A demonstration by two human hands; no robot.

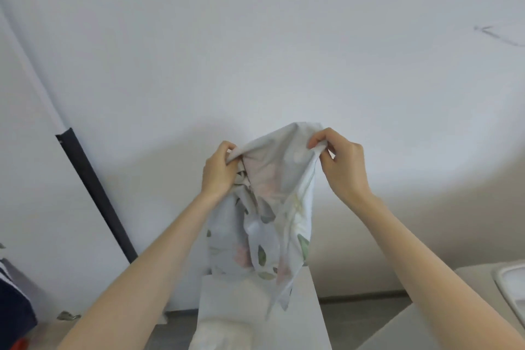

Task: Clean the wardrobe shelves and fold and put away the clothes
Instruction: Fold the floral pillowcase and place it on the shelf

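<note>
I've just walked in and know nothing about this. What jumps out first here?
The floral cloth held up in the middle of the view against the white wall: the left hand grips one top corner, the right hand pinches the other, and the rest hangs down crumpled. Next, a dark strip slants down the wall on the left, and a white box-like surface sits below the cloth.

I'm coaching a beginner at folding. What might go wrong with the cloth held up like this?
1. The right hand pinches only a thin edge of the floral cloth, so it may slip free.
2. The cloth hangs bunched and twisted below the left hand, so a fold begun now would likely crease.
</note>
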